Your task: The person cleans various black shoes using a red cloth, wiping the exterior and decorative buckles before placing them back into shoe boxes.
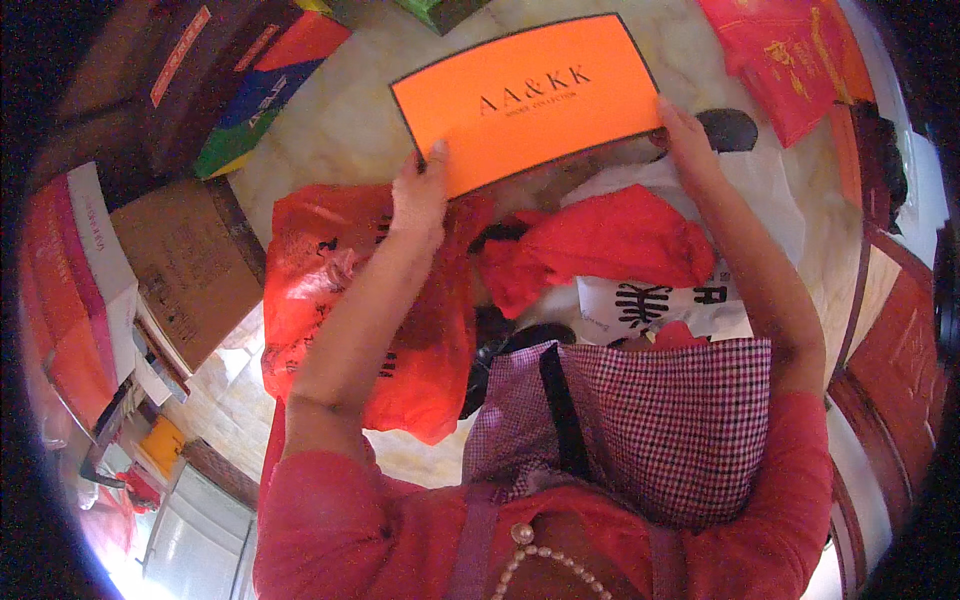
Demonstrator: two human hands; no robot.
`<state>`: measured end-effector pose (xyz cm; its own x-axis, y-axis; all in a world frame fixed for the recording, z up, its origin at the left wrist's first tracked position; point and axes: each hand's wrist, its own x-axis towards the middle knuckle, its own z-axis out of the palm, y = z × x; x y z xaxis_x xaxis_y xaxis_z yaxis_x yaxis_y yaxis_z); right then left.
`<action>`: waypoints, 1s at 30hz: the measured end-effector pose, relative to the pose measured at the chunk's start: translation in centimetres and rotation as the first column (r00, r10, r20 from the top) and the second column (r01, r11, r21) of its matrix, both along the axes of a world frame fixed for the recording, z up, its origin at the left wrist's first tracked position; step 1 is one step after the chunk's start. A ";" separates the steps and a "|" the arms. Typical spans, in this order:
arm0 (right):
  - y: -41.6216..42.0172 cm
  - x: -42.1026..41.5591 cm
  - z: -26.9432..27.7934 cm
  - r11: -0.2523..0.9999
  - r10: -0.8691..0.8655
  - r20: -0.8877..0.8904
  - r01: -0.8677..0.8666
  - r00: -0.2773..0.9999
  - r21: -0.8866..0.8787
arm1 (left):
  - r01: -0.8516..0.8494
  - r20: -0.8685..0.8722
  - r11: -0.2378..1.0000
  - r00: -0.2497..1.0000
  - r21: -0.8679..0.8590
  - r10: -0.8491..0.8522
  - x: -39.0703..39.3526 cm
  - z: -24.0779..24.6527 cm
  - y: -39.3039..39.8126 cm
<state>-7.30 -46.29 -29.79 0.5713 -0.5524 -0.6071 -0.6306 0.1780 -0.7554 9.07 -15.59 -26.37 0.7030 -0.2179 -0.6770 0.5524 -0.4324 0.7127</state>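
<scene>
Both my hands hold a flat orange box (536,101) with dark edges and black writing on its face. My left hand (422,187) grips its lower left corner, the thumb on the front. At the right edge, my right hand (684,136) has its thumb on the rim. Beneath my left forearm lies a bulging red plastic bag (427,315) with black print. A crumpled red cloth or soft bag (622,236) rests to its right, on a white bag (667,300) with large black characters. My checked apron (667,420) covers the lower middle.
A brown cardboard box (187,277) stands at the left, with white and pink boxes (101,277) beside it. A multicoloured package (262,112) is farther up. Pink-red bags (787,67) lie at the upper right, above reddish wooden furniture (896,330). The floor (337,97) is marble-patterned.
</scene>
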 end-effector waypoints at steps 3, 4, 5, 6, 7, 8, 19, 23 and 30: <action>1.3 1.0 0.5 0.998 0.055 0.040 -0.055 0.998 0.008 | 0.003 0.029 0.999 1.000 -0.046 -0.002 2.4 -2.2 1.4; 1.3 1.3 0.2 0.998 0.057 0.037 -0.058 0.998 0.021 | -0.019 0.045 0.996 0.999 -0.082 0.023 2.8 -2.8 1.7; 1.3 1.3 -0.3 0.998 0.060 0.034 -0.061 0.998 0.034 | -0.039 0.062 0.992 0.997 -0.119 0.047 3.2 -3.5 2.0; 1.2 1.6 -0.7 0.997 0.068 0.030 -0.069 0.997 0.044 | -0.030 0.047 0.995 0.998 -0.094 0.035 3.7 -4.1 2.2; 1.4 1.7 -0.9 0.997 0.076 -0.003 -0.076 0.997 0.014 | -0.017 0.030 0.997 0.999 -0.071 0.019 4.1 -4.8 2.4; 1.5 1.8 -1.0 0.996 0.083 -0.035 -0.083 0.996 -0.015 | -0.002 0.014 0.999 1.000 -0.048 0.003 4.3 -5.4 2.5; 6.3 1.1 7.1 0.040 0.710 -0.509 -0.750 0.487 -0.661 | 0.351 0.542 0.518 0.034 0.780 -0.839 1.2 -3.5 -4.2; 10.4 -1.5 12.0 -0.045 0.826 -0.522 -0.897 0.215 -0.440 | 0.429 0.530 0.478 0.000 0.766 -0.848 0.7 -4.5 -7.2; 8.6 -2.1 12.2 0.208 0.844 -0.416 -0.921 0.339 -0.329 | 0.558 0.476 0.389 -0.012 0.733 -0.879 -0.2 -1.7 -6.0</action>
<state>-9.44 -37.66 -17.56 0.8183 0.0673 -0.5708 -0.2335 -0.8686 -0.4370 8.83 -21.57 -28.08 0.4320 -0.8886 -0.1541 -0.8394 -0.4586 0.2918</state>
